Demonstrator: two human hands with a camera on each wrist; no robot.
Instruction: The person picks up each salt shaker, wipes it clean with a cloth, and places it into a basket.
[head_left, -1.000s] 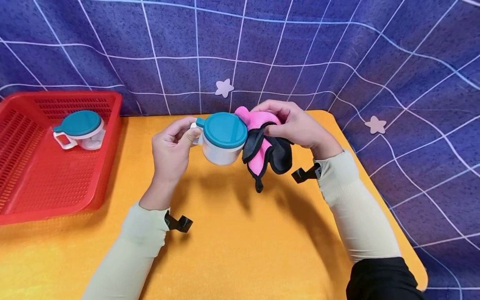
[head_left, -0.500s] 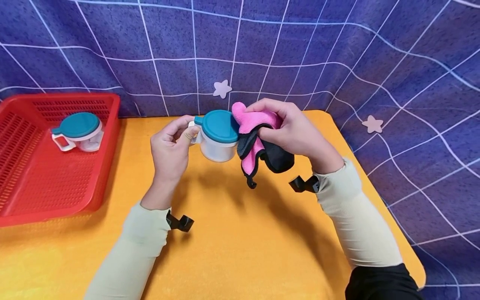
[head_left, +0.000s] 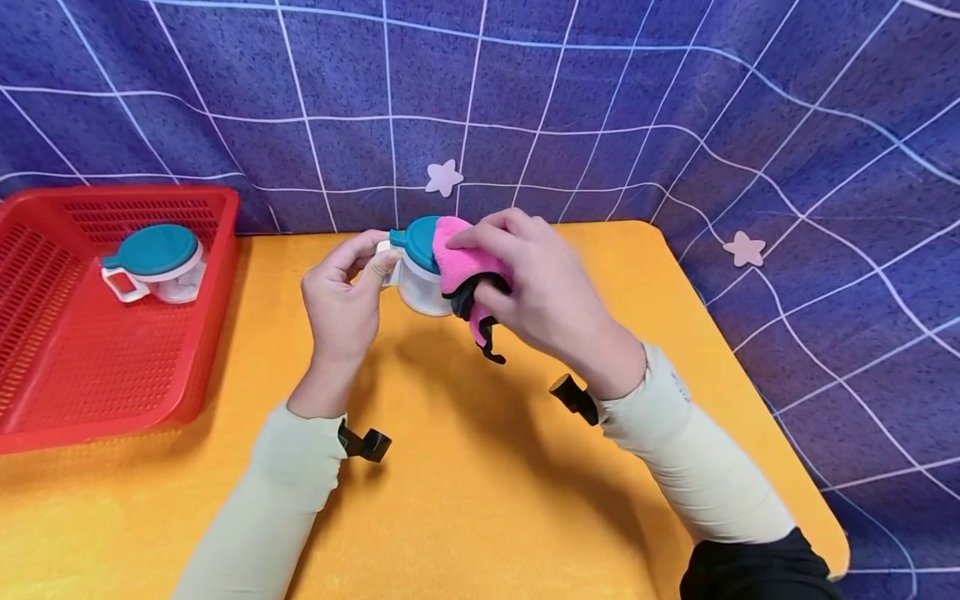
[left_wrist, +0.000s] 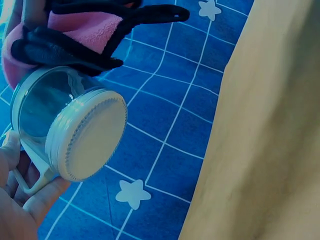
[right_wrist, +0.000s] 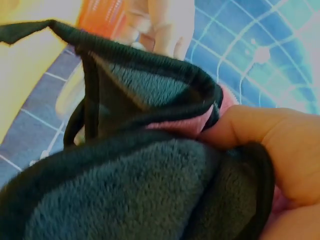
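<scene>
My left hand [head_left: 341,292] pinches the white handle of a clear jar [head_left: 422,287] with a teal lid [head_left: 417,242], held above the table. In the left wrist view the jar's pale round base [left_wrist: 95,137] faces the camera. My right hand [head_left: 536,279] grips a bunched cloth [head_left: 468,258], pink on one face and dark grey on the other, with black edging and a hanging loop. The cloth lies against the jar's right side and covers part of the lid. Close up in the right wrist view, the cloth's grey folds [right_wrist: 125,185] hide most of the jar.
A red plastic basket [head_left: 112,358] stands at the left of the yellow table [head_left: 465,500]. Inside it is a second handled jar [head_left: 161,258] with a teal lid. Behind and to the right hangs a blue gridded curtain [head_left: 345,100] with pale stars.
My right hand has moved left with the cloth, from the jar's right edge onto its side and over part of the lid. The left hand and jar have barely shifted.
</scene>
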